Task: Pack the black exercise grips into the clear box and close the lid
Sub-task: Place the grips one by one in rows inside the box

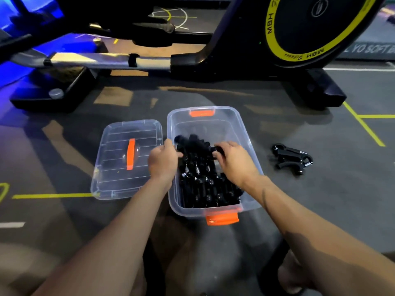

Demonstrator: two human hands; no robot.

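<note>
- Clear box (245,133) sits mid-frame on the floor, packed with black exercise grips (203,182).
- Left hand (163,161) and right hand (232,159): fingers curled on the grips.
- Lid (115,167) lies left; loose grips (291,158) right.

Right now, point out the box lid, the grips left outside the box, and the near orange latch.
box lid (113,167): head view, on its clear top panel.
grips left outside the box (291,158): head view, middle of the black cluster.
near orange latch (222,218): head view, on its front face.
</note>
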